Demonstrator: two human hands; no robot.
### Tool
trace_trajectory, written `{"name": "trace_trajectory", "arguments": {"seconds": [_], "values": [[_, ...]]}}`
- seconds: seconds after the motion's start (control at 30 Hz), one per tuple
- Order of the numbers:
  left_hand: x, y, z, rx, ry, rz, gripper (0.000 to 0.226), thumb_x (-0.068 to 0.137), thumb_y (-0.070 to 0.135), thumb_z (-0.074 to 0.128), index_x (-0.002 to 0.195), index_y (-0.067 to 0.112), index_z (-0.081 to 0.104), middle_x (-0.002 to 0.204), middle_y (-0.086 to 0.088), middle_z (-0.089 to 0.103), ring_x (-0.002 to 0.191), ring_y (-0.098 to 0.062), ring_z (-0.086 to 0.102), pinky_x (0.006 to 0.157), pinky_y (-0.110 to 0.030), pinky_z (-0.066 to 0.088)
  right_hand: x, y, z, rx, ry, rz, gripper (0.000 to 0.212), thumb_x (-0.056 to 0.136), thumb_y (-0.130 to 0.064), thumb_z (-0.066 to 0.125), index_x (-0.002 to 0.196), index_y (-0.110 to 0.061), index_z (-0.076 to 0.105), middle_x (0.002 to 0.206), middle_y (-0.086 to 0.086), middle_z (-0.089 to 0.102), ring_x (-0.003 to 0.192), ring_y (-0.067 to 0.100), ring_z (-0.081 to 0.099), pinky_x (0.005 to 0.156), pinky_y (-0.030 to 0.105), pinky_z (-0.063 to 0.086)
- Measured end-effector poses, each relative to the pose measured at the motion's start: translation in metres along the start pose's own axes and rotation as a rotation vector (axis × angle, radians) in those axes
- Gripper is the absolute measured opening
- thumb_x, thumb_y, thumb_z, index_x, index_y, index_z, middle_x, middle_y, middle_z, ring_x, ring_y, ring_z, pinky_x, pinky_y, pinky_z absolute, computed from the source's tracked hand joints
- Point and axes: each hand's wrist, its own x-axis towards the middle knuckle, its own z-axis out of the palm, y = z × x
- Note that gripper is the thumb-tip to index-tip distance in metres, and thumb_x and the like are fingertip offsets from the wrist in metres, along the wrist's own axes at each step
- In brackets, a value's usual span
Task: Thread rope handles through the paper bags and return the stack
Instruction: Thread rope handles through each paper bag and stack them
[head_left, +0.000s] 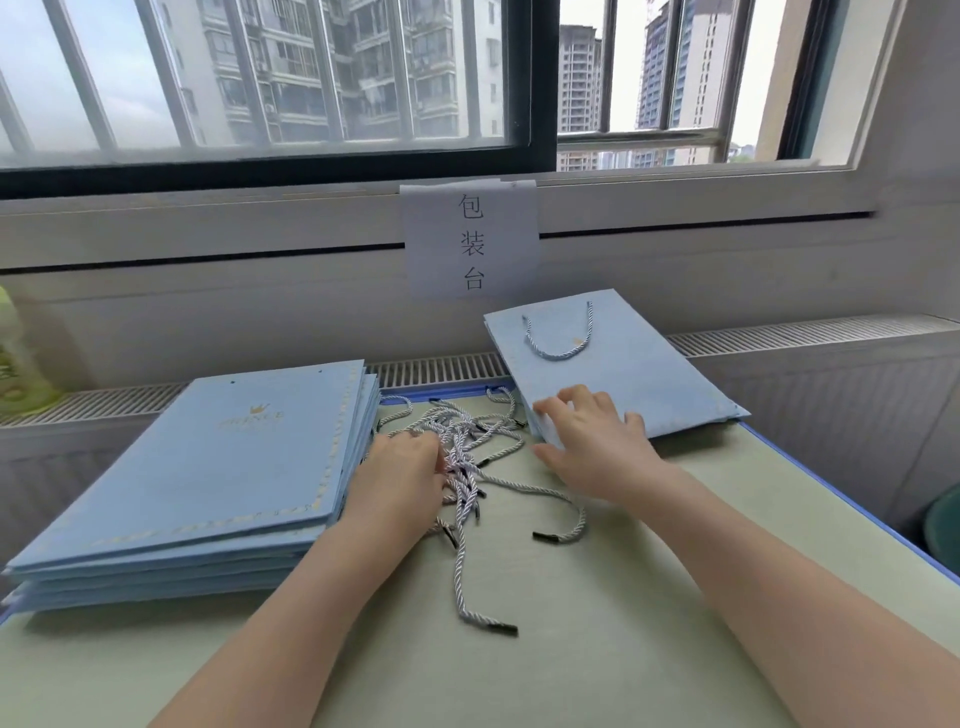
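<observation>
Your left hand (402, 475) has its fingers curled into the tangle of rope handles (470, 457) at the middle of the table, pinching the strands where they bunch thickest, while your right hand (592, 441) lies flat with fingers spread and straight, its fingertips (571, 397) pressing on the near-left corner of the threaded bags (623, 364) and gripping nothing. From the left hand, loose ropes trail toward 6 o'clock, one black-tipped end (506, 629) lying alone on bare tabletop, and another curls out toward 4 o'clock. The unthreaded stack of bags (218, 462) sits at 9 o'clock, its right edge just beside your left wrist and its near-left corner reaching the table's left side. The threaded bags lie at 1 o'clock, the top one showing a rope loop (558, 338), their far half overhanging the table's back edge onto the radiator grille (441, 369). The green table (571, 649) is open toward 5 and 6 o'clock, between and below your forearms; its blue right rim (852, 514) runs diagonally from the threaded bags toward 4 o'clock. A paper sign (470, 241) hangs on the wall at 12 o'clock
</observation>
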Motion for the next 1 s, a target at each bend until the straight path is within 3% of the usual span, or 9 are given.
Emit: {"name": "trace_trajectory", "arguments": {"seconds": [0.17, 0.27, 0.33, 0.43, 0.53, 0.63, 0.73, 0.87, 1.0], "values": [[-0.002, 0.006, 0.0, -0.014, 0.005, 0.024, 0.018, 0.096, 0.022, 0.046, 0.108, 0.013, 0.055, 0.112, -0.005, 0.057, 0.115, -0.023, 0.041, 0.088, -0.038, 0.044, 0.005, 0.004, 0.007, -0.081, 0.068, 0.049, 0.036, 0.099, -0.034, 0.032, 0.133, -0.022, 0.038, 0.14, 0.003, 0.031, 0.126, 0.026, 0.03, 0.101, 0.047, 0.027], [-0.001, 0.007, -0.014, 0.061, 0.17, -0.015, 0.022, 0.097, 0.021, 0.04, 0.112, 0.015, 0.054, 0.112, -0.005, 0.057, 0.111, -0.025, 0.042, 0.085, -0.035, 0.04, 0.004, -0.005, 0.005, -0.068, 0.139, 0.011, 0.038, 0.099, -0.037, 0.034, 0.132, -0.019, 0.04, 0.139, 0.004, 0.034, 0.125, 0.027, 0.032, 0.099, 0.043, 0.029], [0.001, 0.001, -0.03, 0.189, 0.275, -0.121, 0.023, 0.094, 0.015, 0.04, 0.114, 0.015, 0.051, 0.113, -0.008, 0.055, 0.11, -0.029, 0.042, 0.082, -0.035, 0.034, 0.0, -0.017, -0.002, 0.032, 0.202, -0.115, 0.036, 0.099, -0.035, 0.037, 0.13, -0.019, 0.045, 0.134, 0.002, 0.04, 0.12, 0.024, 0.038, 0.092, 0.037, 0.035], [0.004, -0.021, -0.045, 0.184, 0.154, -0.401, 0.028, 0.092, 0.015, 0.045, 0.12, 0.009, 0.043, 0.125, -0.018, 0.048, 0.12, -0.037, 0.038, 0.094, -0.04, 0.034, -0.015, -0.045, -0.007, 0.227, 0.129, -0.355, 0.031, 0.1, -0.031, 0.039, 0.125, -0.02, 0.052, 0.126, -0.001, 0.048, 0.116, 0.017, 0.044, 0.09, 0.031, 0.039], [0.008, -0.044, -0.043, 0.097, -0.008, -0.55, 0.045, 0.096, 0.038, 0.044, 0.128, 0.006, 0.042, 0.134, -0.022, 0.046, 0.124, -0.04, 0.039, 0.099, -0.043, 0.032, -0.021, -0.059, 0.004, 0.16, 0.008, -0.495, 0.033, 0.098, -0.035, 0.042, 0.126, -0.02, 0.052, 0.126, -0.001, 0.05, 0.118, 0.019, 0.043, 0.098, 0.032, 0.035], [0.011, -0.054, -0.039, 0.146, -0.054, -0.511, 0.056, 0.093, 0.055, 0.04, 0.126, 0.01, 0.046, 0.129, -0.016, 0.052, 0.12, -0.037, 0.045, 0.095, -0.043, 0.033, -0.021, -0.06, 0.013, 0.15, -0.063, -0.522, 0.028, 0.095, -0.037, 0.048, 0.117, -0.024, 0.058, 0.118, -0.003, 0.052, 0.112, 0.023, 0.045, 0.096, 0.037, 0.037], [0.01, -0.055, -0.041, 0.175, -0.068, -0.491, 0.058, 0.09, 0.061, 0.042, 0.121, 0.012, 0.048, 0.123, -0.011, 0.055, 0.115, -0.035, 0.048, 0.092, -0.042, 0.033, -0.02, -0.059, 0.011, 0.242, -0.069, -0.506, 0.015, 0.092, -0.025, 0.056, 0.102, -0.017, 0.064, 0.104, -0.002, 0.052, 0.104, 0.02, 0.048, 0.09, 0.031, 0.039], [0.004, -0.047, -0.05, 0.2, -0.024, -0.403, 0.026, 0.095, 0.041, 0.045, 0.1, 0.015, 0.049, 0.102, -0.007, 0.054, 0.092, -0.026, 0.045, 0.079, -0.033, 0.032, -0.02, -0.061, 0.007, 0.246, -0.037, -0.469, 0.013, 0.092, -0.018, 0.054, 0.104, -0.014, 0.06, 0.09, -0.005, 0.05, 0.088, 0.014, 0.045, 0.072, 0.022, 0.032], [0.001, -0.038, -0.056, 0.286, 0.016, -0.322, 0.016, 0.095, 0.029, 0.048, 0.085, 0.017, 0.042, 0.11, -0.01, 0.06, 0.097, -0.029, 0.053, 0.073, -0.028, 0.034, -0.021, -0.061, 0.005, 0.377, -0.021, -0.351, 0.019, 0.097, -0.019, 0.047, 0.113, -0.015, 0.055, 0.08, -0.014, 0.045, 0.081, 0.009, 0.041, 0.063, 0.022, 0.029]]}}
